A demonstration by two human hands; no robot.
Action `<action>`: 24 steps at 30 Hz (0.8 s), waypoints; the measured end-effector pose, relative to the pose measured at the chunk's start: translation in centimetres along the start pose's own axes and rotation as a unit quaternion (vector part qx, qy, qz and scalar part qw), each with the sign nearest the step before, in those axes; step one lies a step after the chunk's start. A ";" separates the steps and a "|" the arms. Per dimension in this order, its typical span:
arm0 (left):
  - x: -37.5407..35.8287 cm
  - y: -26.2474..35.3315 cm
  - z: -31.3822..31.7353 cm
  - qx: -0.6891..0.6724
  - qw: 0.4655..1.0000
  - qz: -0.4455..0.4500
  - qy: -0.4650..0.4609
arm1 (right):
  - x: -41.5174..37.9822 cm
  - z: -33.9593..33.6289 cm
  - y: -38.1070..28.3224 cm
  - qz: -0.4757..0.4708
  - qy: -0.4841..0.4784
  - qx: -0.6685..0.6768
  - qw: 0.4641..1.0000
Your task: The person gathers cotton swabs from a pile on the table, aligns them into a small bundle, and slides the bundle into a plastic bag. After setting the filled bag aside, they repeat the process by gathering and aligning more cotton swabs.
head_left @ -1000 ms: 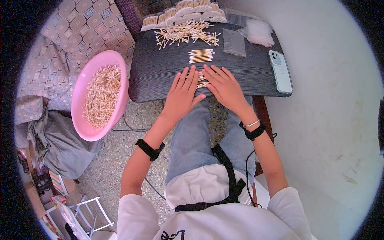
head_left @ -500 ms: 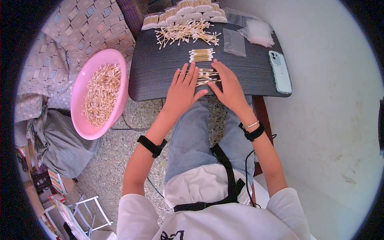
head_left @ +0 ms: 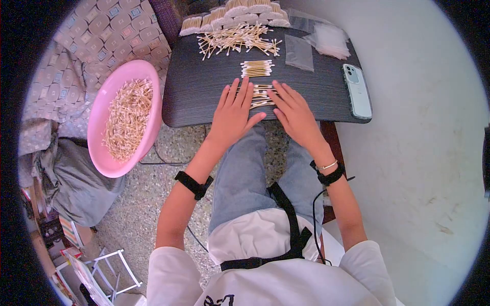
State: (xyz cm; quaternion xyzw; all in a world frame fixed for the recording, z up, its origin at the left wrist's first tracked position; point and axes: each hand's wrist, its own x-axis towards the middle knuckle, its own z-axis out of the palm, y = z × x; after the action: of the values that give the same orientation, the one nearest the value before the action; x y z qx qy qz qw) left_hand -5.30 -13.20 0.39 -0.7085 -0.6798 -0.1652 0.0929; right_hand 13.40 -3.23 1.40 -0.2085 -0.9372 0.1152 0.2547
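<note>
Several loose cotton swabs point(head_left: 262, 96) lie crosswise on the dark table between my hands. My left hand point(head_left: 233, 109) rests flat with its fingers stretched out, at the left ends of these swabs. My right hand point(head_left: 295, 111) is on the other side, fingers extended and slightly apart, their tips at the right ends. Parts of the swabs are hidden under the fingers. Just beyond my fingertips sits a neat row of cotton swabs point(head_left: 256, 68), lined up side by side. Farther back spreads a tangled pile of cotton swabs point(head_left: 237, 41).
Stacked swab bundles point(head_left: 237, 13) line the back edge of the black table point(head_left: 189, 97). Clear plastic bags point(head_left: 329, 41) and a single bag point(head_left: 299, 52) lie at the back right, a phone point(head_left: 358, 91) at the right edge. A pink basin point(head_left: 95, 137) of swabs stands left.
My right hand has shifted slightly right and down, its fingers straighter now. The swabs between my hands lie a little differently. My left hand has barely moved.
</note>
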 end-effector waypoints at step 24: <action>0.0 0.1 0.1 -0.004 1.000 -0.001 0.008 | -0.8 1.1 -1.8 -0.036 0.000 -0.076 0.996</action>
State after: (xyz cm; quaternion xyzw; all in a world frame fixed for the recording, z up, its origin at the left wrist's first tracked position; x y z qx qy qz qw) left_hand -5.16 -13.21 0.33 -0.7068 -0.6792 -0.1733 0.0953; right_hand 12.82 -5.25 0.68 -0.1932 -0.9503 0.0347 0.2419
